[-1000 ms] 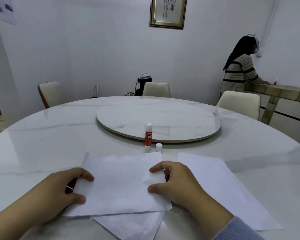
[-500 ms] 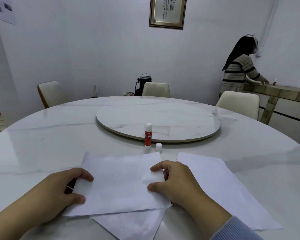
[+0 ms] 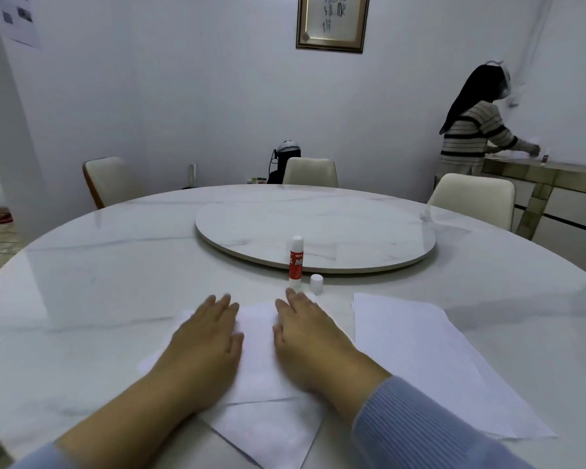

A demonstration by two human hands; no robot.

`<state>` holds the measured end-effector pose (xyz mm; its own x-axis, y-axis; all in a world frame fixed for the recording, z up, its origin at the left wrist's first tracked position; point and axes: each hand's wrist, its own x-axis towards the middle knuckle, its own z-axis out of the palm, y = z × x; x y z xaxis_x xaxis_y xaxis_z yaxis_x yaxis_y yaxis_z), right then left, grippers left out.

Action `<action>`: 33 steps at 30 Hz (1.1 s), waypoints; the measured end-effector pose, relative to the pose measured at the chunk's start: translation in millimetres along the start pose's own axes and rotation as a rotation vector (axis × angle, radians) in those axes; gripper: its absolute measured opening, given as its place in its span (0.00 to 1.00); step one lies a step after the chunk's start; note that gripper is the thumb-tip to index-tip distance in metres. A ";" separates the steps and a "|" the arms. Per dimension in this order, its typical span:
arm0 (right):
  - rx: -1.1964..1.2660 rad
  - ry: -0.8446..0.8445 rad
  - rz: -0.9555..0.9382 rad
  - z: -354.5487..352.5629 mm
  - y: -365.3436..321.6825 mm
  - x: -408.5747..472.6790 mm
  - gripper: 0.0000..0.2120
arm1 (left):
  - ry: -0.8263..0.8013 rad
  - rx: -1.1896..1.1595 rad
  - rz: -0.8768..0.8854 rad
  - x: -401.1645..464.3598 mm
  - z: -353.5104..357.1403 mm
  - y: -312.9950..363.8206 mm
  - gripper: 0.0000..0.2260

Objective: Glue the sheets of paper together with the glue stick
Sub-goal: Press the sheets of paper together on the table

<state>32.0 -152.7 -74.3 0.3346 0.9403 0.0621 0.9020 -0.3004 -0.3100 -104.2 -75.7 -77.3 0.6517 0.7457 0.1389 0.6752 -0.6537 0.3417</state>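
Two white sheets lie stacked in front of me: the top sheet (image 3: pixel 256 346) over a lower sheet (image 3: pixel 271 431) whose corner sticks out toward me. My left hand (image 3: pixel 207 346) and my right hand (image 3: pixel 308 340) both rest flat on the top sheet, palms down, fingers stretched out, side by side. A red and white glue stick (image 3: pixel 296 262) stands upright and uncapped just beyond my fingertips. Its small white cap (image 3: pixel 316 282) stands to its right. Another white sheet (image 3: pixel 430 360) lies to the right of my right hand.
The round white marble table (image 3: pixel 99 282) carries a raised turntable (image 3: pixel 315 238) behind the glue stick. Cream chairs (image 3: pixel 310 170) stand around the far side. A person in a striped sweater (image 3: pixel 474 137) works at a counter at the far right.
Both hands let go of the top sheet's side edges and moved inward and forward. They now lie flat on its middle with fingers spread, and the left hand is blurred by motion.
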 end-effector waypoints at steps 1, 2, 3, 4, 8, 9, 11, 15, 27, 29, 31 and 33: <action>-0.001 -0.023 0.016 5.4 2.3 1.6 0.26 | -0.036 0.038 -0.007 0.6 5.6 -2.7 0.24; -0.004 -0.042 0.033 9.1 5.0 2.6 0.27 | -0.060 0.065 -0.019 1.6 8.9 -6.4 0.24; -0.011 -0.058 0.045 11.8 7.4 3.0 0.28 | -0.075 0.087 -0.025 2.0 10.5 -9.5 0.25; -0.023 -0.070 0.052 13.4 8.8 3.3 0.28 | -0.087 0.111 -0.025 2.2 11.1 -11.2 0.25; -0.040 -0.071 0.098 15.4 10.3 3.7 0.31 | -0.113 0.147 -0.054 2.5 10.1 -11.2 0.26; -0.038 -0.066 0.111 15.7 10.8 3.6 0.31 | -0.111 0.152 -0.073 1.4 9.7 -11.9 0.27; -0.037 -0.059 0.130 16.8 11.8 3.5 0.32 | -0.097 0.152 -0.117 -0.8 9.0 -14.1 0.30; -0.035 -0.045 0.157 18.3 12.7 3.3 0.34 | -0.098 0.149 -0.148 -2.4 7.1 -18.0 0.33; 0.153 0.053 0.178 -3.1 12.2 -3.0 0.37 | -0.067 0.156 -0.195 -6.3 1.5 -25.1 0.32; 0.210 0.088 0.190 -7.3 11.3 -1.4 0.41 | -0.061 0.144 -0.195 -6.9 1.9 -24.8 0.32; 0.271 0.124 0.187 -6.5 11.2 0.0 0.44 | -0.059 0.139 -0.197 -6.1 2.7 -24.9 0.32; 0.323 0.174 0.171 -4.6 10.7 0.0 0.44 | -0.059 0.139 -0.195 -5.2 2.8 -25.3 0.32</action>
<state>43.0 -156.6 -73.2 0.5383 0.8318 0.1353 0.7065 -0.3579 -0.6106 -123.7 -63.4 -89.2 0.5207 0.8533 0.0270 0.8285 -0.5127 0.2251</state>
